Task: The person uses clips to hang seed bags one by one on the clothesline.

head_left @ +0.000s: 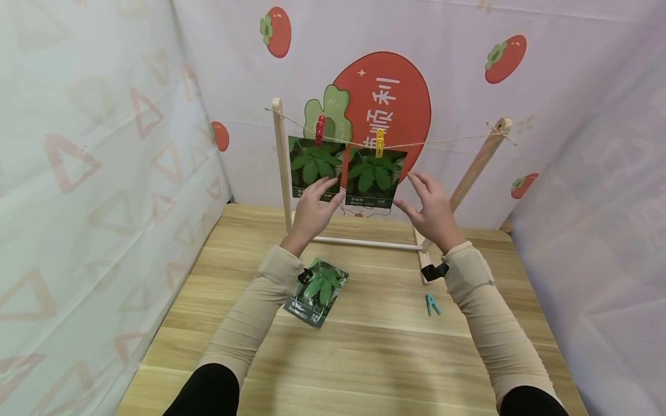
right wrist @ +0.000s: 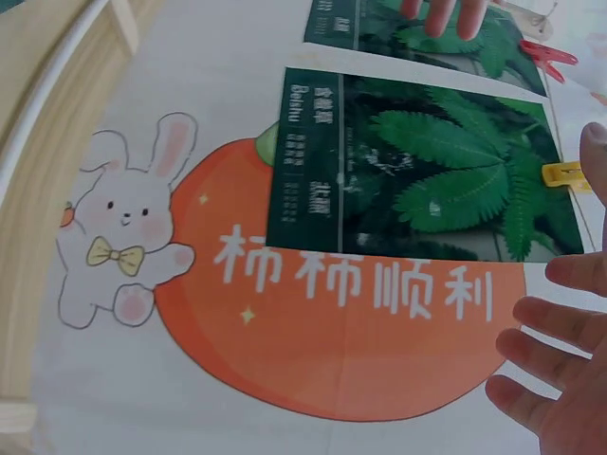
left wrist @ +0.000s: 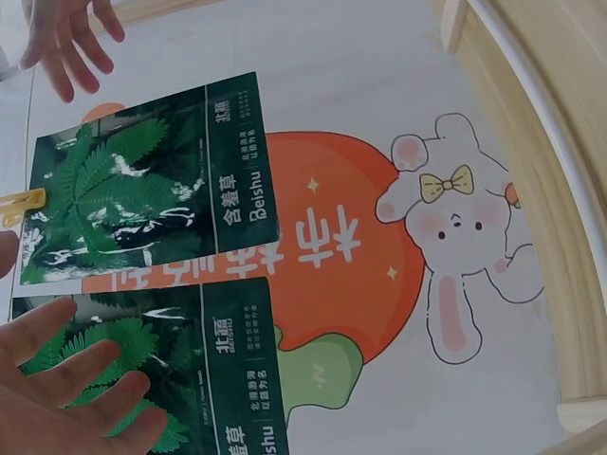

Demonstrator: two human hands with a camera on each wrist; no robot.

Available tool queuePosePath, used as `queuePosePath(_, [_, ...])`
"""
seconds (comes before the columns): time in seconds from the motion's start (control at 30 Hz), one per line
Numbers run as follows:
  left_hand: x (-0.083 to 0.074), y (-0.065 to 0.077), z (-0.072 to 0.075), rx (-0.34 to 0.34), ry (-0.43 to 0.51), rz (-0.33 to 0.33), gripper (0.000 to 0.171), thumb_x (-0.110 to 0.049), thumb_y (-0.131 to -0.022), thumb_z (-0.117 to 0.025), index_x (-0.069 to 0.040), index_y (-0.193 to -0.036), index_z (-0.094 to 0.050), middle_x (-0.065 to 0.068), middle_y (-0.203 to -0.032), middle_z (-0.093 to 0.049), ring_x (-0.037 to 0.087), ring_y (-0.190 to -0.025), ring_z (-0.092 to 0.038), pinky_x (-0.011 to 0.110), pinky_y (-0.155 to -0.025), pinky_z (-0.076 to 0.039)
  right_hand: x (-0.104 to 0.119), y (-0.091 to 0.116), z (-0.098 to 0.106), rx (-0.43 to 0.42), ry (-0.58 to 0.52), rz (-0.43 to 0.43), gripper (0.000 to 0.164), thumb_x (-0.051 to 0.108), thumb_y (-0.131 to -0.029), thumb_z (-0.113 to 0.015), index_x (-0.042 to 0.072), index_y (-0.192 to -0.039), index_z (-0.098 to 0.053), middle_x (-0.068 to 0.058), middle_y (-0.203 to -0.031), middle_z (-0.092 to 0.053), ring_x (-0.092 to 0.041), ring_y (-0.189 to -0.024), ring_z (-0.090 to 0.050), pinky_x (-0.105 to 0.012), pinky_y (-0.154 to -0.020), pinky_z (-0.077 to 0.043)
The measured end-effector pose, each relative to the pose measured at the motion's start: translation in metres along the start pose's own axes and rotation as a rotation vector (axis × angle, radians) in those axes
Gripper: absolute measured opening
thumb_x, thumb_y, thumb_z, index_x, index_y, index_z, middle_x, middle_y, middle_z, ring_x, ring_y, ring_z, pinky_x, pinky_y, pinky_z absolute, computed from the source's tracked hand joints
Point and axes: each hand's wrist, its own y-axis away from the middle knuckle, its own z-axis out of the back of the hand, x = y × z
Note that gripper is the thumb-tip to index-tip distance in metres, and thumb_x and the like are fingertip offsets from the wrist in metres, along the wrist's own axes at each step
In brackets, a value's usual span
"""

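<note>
A frame stands toward the back of the table (head_left: 364,370), before the backdrop (head_left: 447,34): left post (head_left: 281,156), right post (head_left: 478,164), a crossbar (head_left: 369,244) low between them, a cord (head_left: 442,140) strung across near their tops. 2 packets hang side by side from the cord, a narrow gap between: the left packet (head_left: 312,164) near the left post, under 1 clothespin (head_left: 319,130); the right packet (head_left: 376,179) toward the middle, under another. The left hand (head_left: 314,211) is before the left packet's lower part, the right hand (head_left: 432,211) just beside the right packet's right edge. In front of the crossbar, a flat packet (head_left: 322,289) lies left on the table, a loose clothespin (head_left: 432,305) right, well apart.
</note>
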Motion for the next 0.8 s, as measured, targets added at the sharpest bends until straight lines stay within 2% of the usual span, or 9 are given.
queuePosePath(0.2, [0.005,0.008,0.003,0.047,-0.141,-0.028,0.056,-0.044,-0.096,-0.058,-0.014,-0.143,-0.051,0.016,-0.152,-0.042,0.037,-0.142,-0.035,0.060,-0.114,-0.029,-0.001,0.012,-0.006,0.061,0.046,-0.032,0.072,0.032,-0.090,-0.070,0.002,-0.147,-0.039,-0.024,-0.145,-0.043,-0.045,-0.133,-0.040,-0.061,-0.110,-0.032])
queuePosePath(0.33, [0.006,0.013,0.004,0.090,-0.256,-0.017,0.062,-0.050,-0.095,-0.056,-0.016,-0.146,-0.046,0.015,-0.155,-0.037,0.039,-0.145,-0.029,0.064,-0.115,-0.024,-0.003,0.021,-0.008,0.099,0.083,-0.057,0.077,0.043,-0.091,-0.066,0.003,-0.149,-0.036,-0.026,-0.147,-0.040,-0.047,-0.134,-0.038,-0.064,-0.110,-0.029])
queuePosePath(0.47, [0.011,0.017,0.003,0.119,-0.327,-0.004,0.066,-0.054,-0.094,-0.055,-0.017,-0.147,-0.044,0.015,-0.157,-0.034,0.039,-0.146,-0.026,0.063,-0.116,-0.022,-0.004,0.029,-0.010,0.126,0.123,-0.065,0.081,0.050,-0.091,-0.063,0.004,-0.151,-0.033,-0.027,-0.148,-0.038,-0.047,-0.134,-0.037,-0.064,-0.109,-0.029])
queuePosePath(0.8, [0.032,0.031,-0.003,0.133,-0.464,-0.024,0.072,-0.059,-0.093,-0.053,-0.016,-0.150,-0.040,0.019,-0.156,-0.033,0.042,-0.146,-0.025,0.060,-0.117,-0.023,-0.013,0.054,-0.020,0.151,0.170,-0.097,0.083,0.048,-0.090,-0.066,0.003,-0.151,-0.031,-0.029,-0.146,-0.038,-0.049,-0.133,-0.038,-0.065,-0.108,-0.030])
